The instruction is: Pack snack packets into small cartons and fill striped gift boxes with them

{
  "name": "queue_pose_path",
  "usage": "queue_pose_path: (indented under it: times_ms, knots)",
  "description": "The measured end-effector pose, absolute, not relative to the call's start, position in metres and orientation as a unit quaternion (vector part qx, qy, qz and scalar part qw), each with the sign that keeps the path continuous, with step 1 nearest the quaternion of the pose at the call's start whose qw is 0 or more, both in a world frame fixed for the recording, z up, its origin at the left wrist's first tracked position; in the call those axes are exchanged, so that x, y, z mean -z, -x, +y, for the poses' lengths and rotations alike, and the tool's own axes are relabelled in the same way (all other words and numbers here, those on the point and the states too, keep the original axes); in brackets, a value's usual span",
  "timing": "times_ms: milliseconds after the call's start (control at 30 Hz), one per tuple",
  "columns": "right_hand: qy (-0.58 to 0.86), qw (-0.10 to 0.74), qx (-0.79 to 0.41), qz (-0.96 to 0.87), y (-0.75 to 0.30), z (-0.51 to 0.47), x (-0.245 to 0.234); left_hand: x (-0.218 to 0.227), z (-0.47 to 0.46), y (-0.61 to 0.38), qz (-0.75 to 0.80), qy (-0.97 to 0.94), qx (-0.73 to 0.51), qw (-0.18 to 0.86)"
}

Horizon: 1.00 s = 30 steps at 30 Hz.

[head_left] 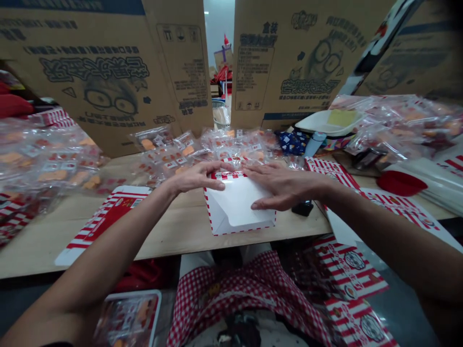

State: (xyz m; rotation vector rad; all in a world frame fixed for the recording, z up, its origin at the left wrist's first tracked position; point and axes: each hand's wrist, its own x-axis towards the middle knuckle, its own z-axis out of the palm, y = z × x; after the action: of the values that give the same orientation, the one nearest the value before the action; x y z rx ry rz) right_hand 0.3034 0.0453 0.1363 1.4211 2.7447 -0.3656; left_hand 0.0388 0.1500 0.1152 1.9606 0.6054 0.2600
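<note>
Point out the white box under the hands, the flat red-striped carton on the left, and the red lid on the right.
white box (237, 212), head view, its white top flap.
flat red-striped carton (108, 217), head view, red middle panel.
red lid (400, 183), head view, its centre.

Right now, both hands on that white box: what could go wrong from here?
1. The red-striped white box sits at the table edge; pressing from the left hand and right hand might slide it off.
2. The clear snack packets crowd right behind it and could get knocked or caught.
3. The small black object under the right wrist could be swept off.
</note>
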Motion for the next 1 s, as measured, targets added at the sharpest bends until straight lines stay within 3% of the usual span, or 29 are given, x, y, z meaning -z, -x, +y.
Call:
queue_pose_path:
  times_ms: [100, 267, 433, 667, 800, 1000]
  knots:
    - [-0.441, 0.022, 0.122, 0.889, -0.298, 0.051, -0.127, -0.116, 0.145, -0.039, 0.251, -0.843, -0.086, 0.467]
    - [-0.439, -0.034, 0.084, 0.894, -0.292, 0.069, -0.108, -0.106, 0.136, -0.043, 0.248, -0.901, -0.101, 0.342]
    - [-0.475, 0.001, 0.096, 0.875, -0.293, 0.085, -0.112, -0.1, 0.142, -0.045, 0.217, -0.933, -0.106, 0.268]
    - [-0.485, 0.015, -0.005, 0.875, -0.291, 0.097, -0.114, -0.078, 0.156, -0.046, 0.243, -0.924, -0.25, 0.157]
    - [-0.49, 0.022, -0.024, 0.871, -0.289, 0.098, -0.113, -0.068, 0.15, -0.043, 0.236, -0.934, -0.26, 0.059]
    - [-0.505, 0.026, -0.044, 0.862, -0.28, 0.096, -0.114, -0.084, 0.121, -0.054, 0.344, -0.931, -0.104, -0.06]
